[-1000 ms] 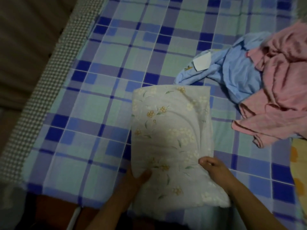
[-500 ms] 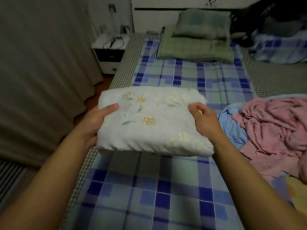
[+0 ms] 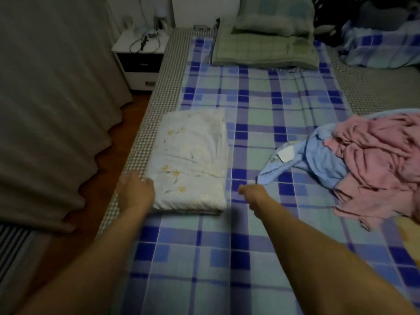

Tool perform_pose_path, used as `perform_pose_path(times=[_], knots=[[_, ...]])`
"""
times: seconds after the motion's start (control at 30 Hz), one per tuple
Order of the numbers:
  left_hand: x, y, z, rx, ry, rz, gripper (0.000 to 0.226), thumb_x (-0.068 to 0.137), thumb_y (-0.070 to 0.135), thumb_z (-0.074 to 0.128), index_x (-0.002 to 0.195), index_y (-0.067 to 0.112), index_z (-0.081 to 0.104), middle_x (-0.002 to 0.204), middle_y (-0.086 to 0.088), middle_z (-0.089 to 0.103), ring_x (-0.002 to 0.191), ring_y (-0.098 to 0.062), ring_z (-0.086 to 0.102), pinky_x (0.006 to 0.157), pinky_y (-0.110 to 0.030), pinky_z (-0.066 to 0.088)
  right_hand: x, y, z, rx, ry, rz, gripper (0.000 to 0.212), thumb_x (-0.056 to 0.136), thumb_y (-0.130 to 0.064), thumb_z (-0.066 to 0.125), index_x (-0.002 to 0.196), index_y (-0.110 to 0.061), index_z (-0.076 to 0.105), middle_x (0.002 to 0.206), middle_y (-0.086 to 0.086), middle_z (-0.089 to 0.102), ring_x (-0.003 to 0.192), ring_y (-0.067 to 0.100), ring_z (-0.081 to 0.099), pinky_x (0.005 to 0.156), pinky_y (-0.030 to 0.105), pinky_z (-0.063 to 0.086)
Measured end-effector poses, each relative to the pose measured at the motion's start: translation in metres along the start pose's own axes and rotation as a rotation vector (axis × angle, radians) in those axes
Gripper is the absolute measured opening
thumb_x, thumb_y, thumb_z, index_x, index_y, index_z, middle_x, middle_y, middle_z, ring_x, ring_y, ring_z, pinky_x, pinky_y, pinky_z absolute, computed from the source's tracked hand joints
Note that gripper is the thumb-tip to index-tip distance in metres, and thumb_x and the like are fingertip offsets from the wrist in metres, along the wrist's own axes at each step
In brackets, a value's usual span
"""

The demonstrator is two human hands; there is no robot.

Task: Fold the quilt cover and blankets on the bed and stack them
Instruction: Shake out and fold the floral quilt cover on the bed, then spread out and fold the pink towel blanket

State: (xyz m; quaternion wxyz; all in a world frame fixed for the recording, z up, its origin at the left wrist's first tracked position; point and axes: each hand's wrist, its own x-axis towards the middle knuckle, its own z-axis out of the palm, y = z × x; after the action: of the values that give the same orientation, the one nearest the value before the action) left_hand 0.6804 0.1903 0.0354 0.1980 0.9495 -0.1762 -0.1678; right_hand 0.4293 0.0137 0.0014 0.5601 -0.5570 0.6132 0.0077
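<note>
step in hand: the first item looks done; the folded quilt cover [image 3: 191, 160] lies flat near the left edge of the bed [image 3: 261, 110], a tidy floral rectangle that reads as the base of the stack.
left hand: the left hand [image 3: 136, 192] rests against the near-left corner of the folded quilt cover, fingers fairly straight, pressing or steadying it and gripping nothing that i can see.
right hand: the right hand [image 3: 250, 194] hovers over the plaid sheet just right of the fold, fingers curled in; it is blurred, and i cannot tell if it holds anything.
still to fold: the blue blanket [image 3: 318, 162] and pink blanket [image 3: 375, 160] lie crumpled together on the right side of the bed, the pink partly over the blue.
next move: i judge a reach right to the near blue corner, pulling it clear of the pink, then spreading it flat before folding.
elsewhere: a green folded quilt [image 3: 266, 48] with a pillow [image 3: 272, 17] sits at the head of the bed.
</note>
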Motion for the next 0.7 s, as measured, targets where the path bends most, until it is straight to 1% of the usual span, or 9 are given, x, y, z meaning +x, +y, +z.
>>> perform_pose_path(times=[0.07, 0.1, 0.2, 0.3, 0.4, 0.43, 0.5, 0.57, 0.7], knots=[[-0.06, -0.024, 0.055, 0.084, -0.246, 0.081, 0.046, 0.092, 0.029, 0.059, 0.134, 0.012, 0.054, 0.137, -0.02, 0.05, 0.117, -0.037, 0.054, 0.098, -0.042, 0.048, -0.006, 0.068, 0.007, -0.372, -0.037, 0.053, 0.03, 0.095, -0.022, 0.057, 0.12, -0.006, 0.062, 0.119, 0.014, 0.065, 0.095, 0.026, 0.063, 0.076, 0.029, 0.047], [-0.089, -0.038, 0.082, 0.165, -0.409, 0.104, 0.045, 0.091, 0.031, 0.059, 0.134, 0.016, 0.056, 0.137, -0.017, 0.052, 0.117, -0.035, 0.056, 0.098, -0.04, 0.049, -0.016, 0.103, 0.006, -0.56, -0.041, 0.049, 0.029, 0.096, -0.024, 0.055, 0.118, -0.007, 0.062, 0.12, 0.016, 0.064, 0.105, 0.031, 0.063, 0.081, 0.03, 0.047], [-0.178, -0.056, 0.145, 0.384, -0.88, 0.153, 0.044, 0.093, 0.038, 0.053, 0.132, 0.017, 0.056, 0.139, -0.013, 0.052, 0.122, -0.031, 0.055, 0.102, -0.034, 0.046, -0.069, 0.2, -0.017, -0.625, 0.003, 0.187, 0.021, 0.097, -0.03, 0.046, 0.095, -0.013, 0.058, 0.112, 0.018, 0.066, 0.109, 0.035, 0.063, 0.082, 0.032, 0.048], [-0.252, -0.034, 0.174, 0.414, -1.14, 0.155, 0.038, 0.094, 0.028, 0.054, 0.122, 0.006, 0.065, 0.117, -0.01, 0.065, 0.113, -0.028, 0.061, 0.085, -0.027, 0.047, -0.128, 0.283, -0.072, -0.739, -0.024, 0.318, 0.032, 0.099, -0.032, 0.046, 0.115, -0.01, 0.062, 0.125, 0.016, 0.063, 0.118, 0.031, 0.06, 0.092, 0.033, 0.048], [-0.287, 0.008, 0.195, 0.424, -1.165, 0.22, 0.034, 0.096, 0.023, 0.056, 0.124, 0.006, 0.065, 0.086, 0.005, 0.056, 0.091, -0.019, 0.059, 0.079, -0.024, 0.046, -0.168, 0.348, -0.139, -0.674, -0.003, 0.468, 0.038, 0.099, -0.031, 0.048, 0.124, -0.005, 0.06, 0.111, 0.014, 0.063, 0.118, 0.031, 0.059, 0.085, 0.033, 0.045], [-0.293, 0.025, 0.204, 0.454, -1.157, 0.276, 0.033, 0.097, 0.023, 0.055, 0.124, 0.007, 0.064, 0.085, 0.006, 0.055, 0.094, -0.019, 0.06, 0.085, -0.026, 0.047, -0.178, 0.362, -0.159, -0.64, 0.022, 0.507, 0.037, 0.099, -0.029, 0.048, 0.125, -0.005, 0.06, 0.108, 0.014, 0.062, 0.119, 0.031, 0.059, 0.087, 0.033, 0.045], [-0.298, 0.063, 0.226, 0.531, -1.106, 0.411, 0.032, 0.099, 0.024, 0.053, 0.124, 0.007, 0.062, 0.108, -0.003, 0.063, 0.111, -0.024, 0.059, 0.094, -0.028, 0.044, -0.183, 0.387, -0.198, -0.603, 0.054, 0.532, 0.037, 0.098, -0.025, 0.05, 0.127, -0.005, 0.06, 0.125, 0.017, 0.061, 0.121, 0.03, 0.058, 0.098, 0.035, 0.046], [-0.305, 0.106, 0.253, 0.515, -1.044, 0.474, 0.028, 0.099, 0.024, 0.053, 0.12, 0.008, 0.062, 0.125, -0.011, 0.061, 0.114, -0.026, 0.058, 0.095, -0.03, 0.043, -0.174, 0.404, -0.236, -0.64, 0.016, 0.518, 0.043, 0.095, -0.026, 0.052, 0.131, -0.004, 0.057, 0.137, 0.016, 0.055, 0.123, 0.031, 0.057, 0.101, 0.036, 0.044], [-0.338, 0.203, 0.33, 0.473, -0.986, 0.517, 0.01, 0.096, 0.022, 0.056, 0.09, 0.017, 0.062, 0.107, -0.008, 0.067, 0.096, -0.025, 0.064, 0.071, -0.027, 0.041, -0.096, 0.443, -0.327, -0.48, 0.183, 0.478, 0.036, 0.096, -0.021, 0.047, 0.125, -0.002, 0.056, 0.128, 0.018, 0.06, 0.117, 0.033, 0.059, 0.092, 0.038, 0.047]])
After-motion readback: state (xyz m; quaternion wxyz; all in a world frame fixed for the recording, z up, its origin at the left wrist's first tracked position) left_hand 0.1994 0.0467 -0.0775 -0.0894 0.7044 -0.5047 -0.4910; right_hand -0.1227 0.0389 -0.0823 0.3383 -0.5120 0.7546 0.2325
